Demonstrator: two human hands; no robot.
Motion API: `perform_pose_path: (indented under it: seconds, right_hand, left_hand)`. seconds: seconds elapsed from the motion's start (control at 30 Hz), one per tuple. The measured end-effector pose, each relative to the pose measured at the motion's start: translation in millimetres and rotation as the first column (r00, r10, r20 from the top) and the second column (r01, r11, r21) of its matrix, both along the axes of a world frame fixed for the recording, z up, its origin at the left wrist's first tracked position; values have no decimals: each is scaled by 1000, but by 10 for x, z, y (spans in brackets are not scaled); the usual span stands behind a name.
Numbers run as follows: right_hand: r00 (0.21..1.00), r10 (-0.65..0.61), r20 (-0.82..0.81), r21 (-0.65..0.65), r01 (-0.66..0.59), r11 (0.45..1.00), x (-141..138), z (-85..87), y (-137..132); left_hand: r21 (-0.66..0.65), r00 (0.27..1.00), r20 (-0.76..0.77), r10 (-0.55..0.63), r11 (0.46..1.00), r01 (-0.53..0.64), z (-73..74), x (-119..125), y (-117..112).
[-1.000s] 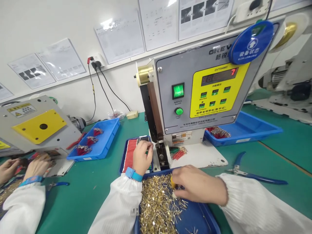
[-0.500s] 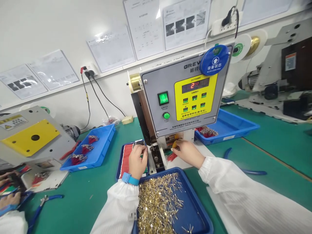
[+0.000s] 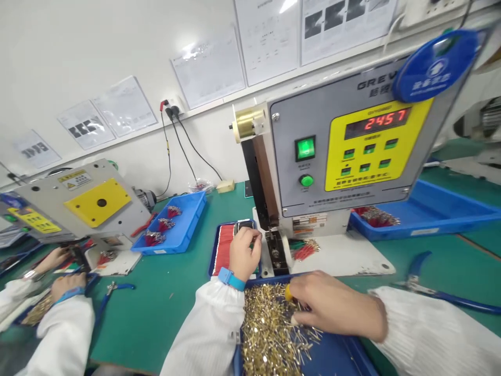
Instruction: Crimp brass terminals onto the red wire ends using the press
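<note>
My left hand (image 3: 246, 253) is beside the crimping head (image 3: 277, 249) of a grey machine (image 3: 313, 115), above a small tray of red wires (image 3: 225, 245). Its fingers are curled into a pinch; what they hold is too small to make out. Over a dark blue tray (image 3: 336, 355) hangs my right hand (image 3: 332, 305), a yellow cover on one finger. Its thumb and forefinger are apart at the edge of a heap of brass-coloured metal pins (image 3: 270, 329). A bundle of red and green wires (image 3: 306, 249) lies on the machine's white base.
A blue tray (image 3: 450, 214) holding red wire bundles stands behind at the right. Blue-handled cutters (image 3: 422, 287) lie beside my right sleeve. Another blue tray (image 3: 190, 209) with bundles is left of the machine. Further left, a co-worker's hands (image 3: 68, 284) work at a similar machine (image 3: 94, 203).
My right hand has moved from the wire bundle on the machine base down to the pins. My left hand stays by the crimping head. The view has shifted, and the display now shows 2457.
</note>
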State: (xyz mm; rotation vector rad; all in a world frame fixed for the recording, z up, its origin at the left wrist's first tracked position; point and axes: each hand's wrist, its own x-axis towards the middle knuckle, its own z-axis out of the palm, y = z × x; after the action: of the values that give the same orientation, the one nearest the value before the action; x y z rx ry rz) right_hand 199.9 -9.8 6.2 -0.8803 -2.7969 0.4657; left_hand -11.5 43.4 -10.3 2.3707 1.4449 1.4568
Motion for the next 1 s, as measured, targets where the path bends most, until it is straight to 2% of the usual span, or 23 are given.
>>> perform_pose_path:
  seconds: [0.17, 0.3, 0.4, 0.47, 0.53, 0.63, 0.73, 0.87, 1.0]
  right_hand:
    - [999, 8, -51, -75, -12, 997, -86, -96, -54]
    - [997, -19, -73, -109, 11, 994, -79, -109, -22]
    - [997, -32, -67, -127, 24, 992, -70, -88, -18]
    - [997, -46, -58, -139, 37, 990, -65, -67, -17]
    - [996, -57, -75, -150, 46, 988, -59, -51, -14]
    - [990, -70, -123, -139, 53, 989, -45, -49, -8]
    - [981, -98, -169, -132, 76, 988, -32, -93, -3]
    - [967, -175, -183, -138, 151, 979, -29, -181, 9]
    - [973, -167, -159, -145, 144, 979, -38, -191, 18]
  left_hand:
    - [-51, 1000, -14, 15, 999, -16, -8, 7, -13]
    - [-72, 999, -43, 26, 997, -29, 7, 9, -8]
    - [-84, 992, -104, 69, 993, -78, 45, -72, 32]
    - [-107, 974, -183, 135, 982, -156, 76, -199, 80]
    - [-139, 931, -264, 250, 946, -293, 103, -376, 132]
    - [-236, 837, -357, 415, 827, -511, 127, -667, 191]
    - [-344, 792, -429, 434, 732, -588, 120, -880, 214]
    - [-392, 799, -458, 389, 719, -574, 66, -955, 215]
    - [-406, 800, -479, 362, 716, -568, -2, -909, 230]
